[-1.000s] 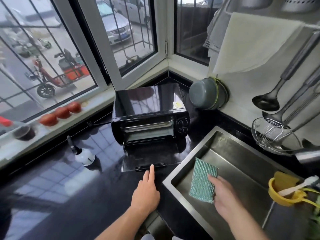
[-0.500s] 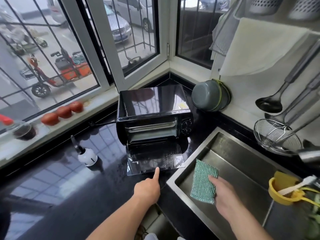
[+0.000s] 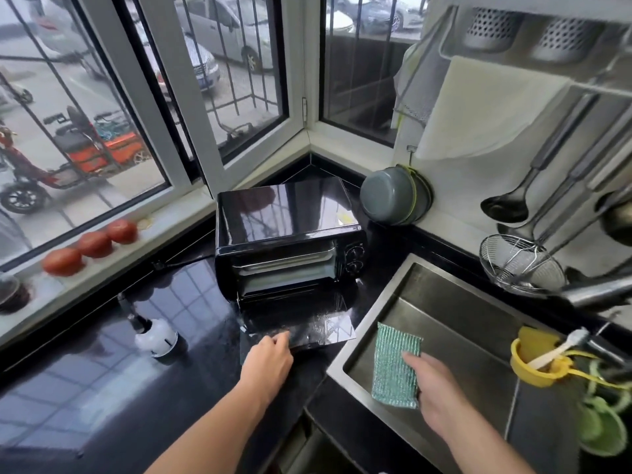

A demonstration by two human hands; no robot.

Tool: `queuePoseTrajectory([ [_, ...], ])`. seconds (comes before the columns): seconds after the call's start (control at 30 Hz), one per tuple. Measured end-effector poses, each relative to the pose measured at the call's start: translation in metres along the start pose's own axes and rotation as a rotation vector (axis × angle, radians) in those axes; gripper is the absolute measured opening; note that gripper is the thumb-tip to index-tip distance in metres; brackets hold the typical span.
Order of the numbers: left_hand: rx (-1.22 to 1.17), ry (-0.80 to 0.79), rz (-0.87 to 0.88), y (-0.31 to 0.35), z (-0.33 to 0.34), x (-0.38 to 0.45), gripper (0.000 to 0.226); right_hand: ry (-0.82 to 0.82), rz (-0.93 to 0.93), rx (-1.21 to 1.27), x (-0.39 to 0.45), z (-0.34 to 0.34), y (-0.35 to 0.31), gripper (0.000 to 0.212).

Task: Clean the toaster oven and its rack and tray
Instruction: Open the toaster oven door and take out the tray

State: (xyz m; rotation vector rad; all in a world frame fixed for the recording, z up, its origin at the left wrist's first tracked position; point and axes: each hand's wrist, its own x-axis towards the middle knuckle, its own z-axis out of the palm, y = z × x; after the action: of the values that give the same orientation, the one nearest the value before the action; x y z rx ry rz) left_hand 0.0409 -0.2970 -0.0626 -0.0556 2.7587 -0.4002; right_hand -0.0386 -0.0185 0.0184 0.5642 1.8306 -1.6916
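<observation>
A black toaster oven (image 3: 287, 234) sits at the back corner of the glossy black bench (image 3: 102, 388), under the window, its glass door (image 3: 297, 319) folded down flat toward the person. The left hand (image 3: 270, 362) rests at the door's front edge, fingers curled over the lip (whether they actually grip it is hard to tell). The right hand (image 3: 434, 388) pinches a green scouring pad (image 3: 395, 366) by its lower right side, holding it above the left end of the steel sink (image 3: 444, 302). Inside the oven a metal rack or tray (image 3: 287, 265) shows as pale bars. A small white bottle (image 3: 155, 336) stands on the bench left of the door, and three tomatoes (image 3: 92, 244) line the windowsill.
</observation>
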Motion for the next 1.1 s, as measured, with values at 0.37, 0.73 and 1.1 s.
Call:
queuePoseTrajectory([
  [0.37,-0.511,0.033,-0.254,-0.011,-0.031,-0.02,0.07,0.037,-0.003,0.028,-0.008,0.016,-0.004,0.019],
  [0.73,-2.658,0.075,-0.792,-0.059,-0.07,0.067,0.035,0.083,-0.004,0.011,-0.01,0.019,-0.005,0.02],
  [1.1,-2.737,0.284,-0.945,-0.086,-0.051,0.161,0.019,0.095,0.001,0.039,-0.015,0.019,-0.017,0.021],
])
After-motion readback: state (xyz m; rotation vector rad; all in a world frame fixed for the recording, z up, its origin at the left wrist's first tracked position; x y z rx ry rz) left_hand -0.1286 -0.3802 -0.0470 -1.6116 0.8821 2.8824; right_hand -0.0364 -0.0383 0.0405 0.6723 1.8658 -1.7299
